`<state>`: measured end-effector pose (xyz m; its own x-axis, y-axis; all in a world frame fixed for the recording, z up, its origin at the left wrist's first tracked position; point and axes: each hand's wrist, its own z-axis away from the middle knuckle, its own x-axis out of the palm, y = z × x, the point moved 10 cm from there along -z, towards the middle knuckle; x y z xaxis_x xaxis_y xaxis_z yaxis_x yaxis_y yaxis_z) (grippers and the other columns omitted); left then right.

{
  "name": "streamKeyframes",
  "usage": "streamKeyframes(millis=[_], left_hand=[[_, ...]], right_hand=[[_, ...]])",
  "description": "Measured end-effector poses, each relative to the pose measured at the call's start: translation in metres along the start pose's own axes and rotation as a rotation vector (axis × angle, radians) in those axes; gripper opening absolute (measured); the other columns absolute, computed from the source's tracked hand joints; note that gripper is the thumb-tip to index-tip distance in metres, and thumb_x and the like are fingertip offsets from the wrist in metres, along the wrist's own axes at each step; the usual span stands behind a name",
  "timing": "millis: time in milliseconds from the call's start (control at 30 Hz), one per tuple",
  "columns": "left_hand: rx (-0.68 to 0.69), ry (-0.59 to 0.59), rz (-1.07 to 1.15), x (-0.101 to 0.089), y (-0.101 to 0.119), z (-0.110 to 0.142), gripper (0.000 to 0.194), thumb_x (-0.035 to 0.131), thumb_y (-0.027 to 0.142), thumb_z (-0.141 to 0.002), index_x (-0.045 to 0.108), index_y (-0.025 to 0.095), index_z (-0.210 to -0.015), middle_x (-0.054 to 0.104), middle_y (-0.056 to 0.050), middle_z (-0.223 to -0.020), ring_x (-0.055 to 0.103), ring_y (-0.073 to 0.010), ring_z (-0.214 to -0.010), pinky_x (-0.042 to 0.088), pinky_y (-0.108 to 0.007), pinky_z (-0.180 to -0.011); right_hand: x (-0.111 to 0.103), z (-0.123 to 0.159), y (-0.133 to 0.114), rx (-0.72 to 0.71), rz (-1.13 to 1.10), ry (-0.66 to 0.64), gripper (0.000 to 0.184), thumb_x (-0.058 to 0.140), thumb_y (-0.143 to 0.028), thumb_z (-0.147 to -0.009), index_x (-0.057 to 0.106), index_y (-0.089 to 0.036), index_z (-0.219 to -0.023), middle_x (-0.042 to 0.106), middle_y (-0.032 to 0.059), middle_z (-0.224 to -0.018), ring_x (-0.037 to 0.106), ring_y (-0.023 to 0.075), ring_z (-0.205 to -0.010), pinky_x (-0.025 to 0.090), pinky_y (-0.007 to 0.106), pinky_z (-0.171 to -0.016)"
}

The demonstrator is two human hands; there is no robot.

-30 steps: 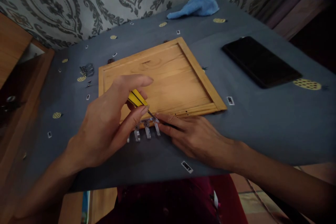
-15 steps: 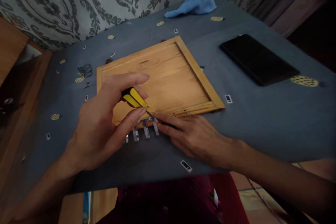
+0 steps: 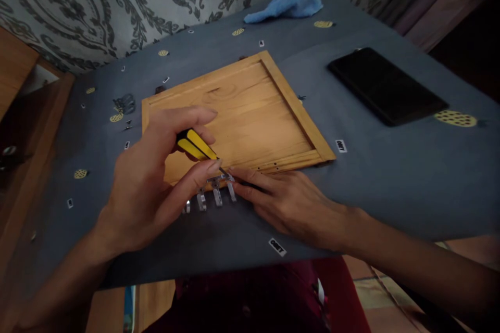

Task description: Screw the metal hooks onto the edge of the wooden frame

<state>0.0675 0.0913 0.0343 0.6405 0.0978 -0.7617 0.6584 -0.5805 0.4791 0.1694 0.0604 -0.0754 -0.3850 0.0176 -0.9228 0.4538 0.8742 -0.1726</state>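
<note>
Yellow screwdriver (image 3: 197,145) slants, tip down-right.

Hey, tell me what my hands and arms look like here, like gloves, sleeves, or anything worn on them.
Both your left hand and right hand are bare, with no gloves. No watch or bracelet shows at either wrist, and no sleeve shows on either forearm within the picture. I can't make out any rings or markings.
</note>
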Motion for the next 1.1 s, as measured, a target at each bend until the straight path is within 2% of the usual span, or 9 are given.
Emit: streamKeyframes(millis=[100,167,267,367,567,667,767,967,1100], left_hand=[[0.060,0.045,-0.166,-0.002,0.005,0.001,0.050,0.068,0.026,-0.087,0.048,0.035,-0.132,0.065,0.002,-0.119,0.067,-0.0182,-0.086,0.055,-0.033,-0.072],[0.087,0.049,-0.203,-0.002,0.008,0.001,0.050,0.067,0.025,-0.088,0.048,0.037,-0.133,0.066,0.004,-0.120,0.067,-0.0181,-0.086,0.055,-0.033,-0.071],[0.049,0.014,-0.093,-0.002,0.006,0.000,0.052,0.065,0.016,-0.087,0.050,0.037,-0.132,0.065,0.005,-0.122,0.065,-0.0186,-0.102,0.055,-0.033,-0.087],[0.019,-0.016,-0.022,-0.001,0.003,-0.001,0.053,0.065,0.013,-0.086,0.051,0.034,-0.132,0.063,0.003,-0.126,0.062,-0.0194,-0.110,0.053,-0.035,-0.094],[0.121,0.029,-0.250,-0.003,0.012,0.001,0.046,0.065,0.026,-0.090,0.049,0.033,-0.133,0.066,0.001,-0.119,0.066,-0.0167,-0.083,0.057,-0.033,-0.070],[0.097,0.020,-0.176,-0.005,0.013,0.000,0.044,0.063,0.017,-0.090,0.052,0.035,-0.129,0.067,0.004,-0.114,0.065,-0.0168,-0.089,0.056,-0.034,-0.080],[0.032,-0.032,-0.046,-0.003,0.007,-0.001,0.049,0.063,0.012,-0.088,0.052,0.035,-0.130,0.064,0.004,-0.119,0.064,-0.0177,-0.096,0.055,-0.035,-0.082],[0.006,0.023,-0.116,-0.002,0.002,0.002,0.047,0.068,0.027,-0.087,0.050,0.039,-0.129,0.065,0.005,-0.120,0.065,-0.0183,-0.088,0.053,-0.036,-0.070],[0.048,0.031,0.008,-0.005,0.007,0.001,0.046,0.067,0.012,-0.086,0.055,0.035,-0.124,0.067,0.005,-0.115,0.066,-0.0165,-0.096,0.054,-0.033,-0.080]], right_hand=[[0.001,0.001,0.000,0.005,0.002,-0.003,0.045,0.042,-0.008,-0.088,0.060,-0.014,-0.129,0.056,0.0137,-0.140,0.069,0.0177,-0.076,0.055,0.032,-0.058],[0.000,0.001,0.000,0.004,-0.001,0.003,0.045,0.042,-0.008,-0.088,0.061,-0.015,-0.128,0.057,0.0133,-0.140,0.069,0.0181,-0.076,0.055,0.033,-0.057],[-0.001,0.001,-0.001,-0.001,0.009,0.013,0.046,0.042,-0.007,-0.088,0.061,-0.015,-0.128,0.058,0.0129,-0.138,0.069,0.0172,-0.074,0.055,0.033,-0.058],[-0.002,0.001,-0.001,-0.003,0.015,0.024,0.046,0.041,-0.007,-0.088,0.061,-0.014,-0.128,0.059,0.0123,-0.138,0.069,0.0173,-0.073,0.055,0.033,-0.058],[-0.003,0.000,0.000,0.003,0.006,0.013,0.044,0.041,-0.008,-0.089,0.062,-0.014,-0.127,0.056,0.0130,-0.140,0.069,0.0167,-0.075,0.056,0.032,-0.059],[-0.004,0.000,-0.001,-0.008,-0.007,0.025,0.044,0.040,-0.008,-0.090,0.061,-0.012,-0.128,0.057,0.0139,-0.140,0.070,0.0184,-0.077,0.058,0.034,-0.060],[-0.005,0.001,-0.001,-0.015,-0.011,0.042,0.043,0.039,-0.007,-0.090,0.061,-0.012,-0.127,0.057,0.0146,-0.139,0.070,0.0189,-0.078,0.058,0.034,-0.060],[-0.008,0.000,-0.003,-0.020,-0.010,0.053,0.041,0.038,-0.007,-0.092,0.063,-0.011,-0.124,0.059,0.0146,-0.136,0.071,0.0194,-0.086,0.059,0.033,-0.063],[-0.009,-0.001,-0.003,-0.015,-0.009,0.056,0.040,0.038,-0.007,-0.093,0.063,-0.011,-0.124,0.062,0.0138,-0.133,0.071,0.0196,-0.089,0.059,0.032,-0.063]])
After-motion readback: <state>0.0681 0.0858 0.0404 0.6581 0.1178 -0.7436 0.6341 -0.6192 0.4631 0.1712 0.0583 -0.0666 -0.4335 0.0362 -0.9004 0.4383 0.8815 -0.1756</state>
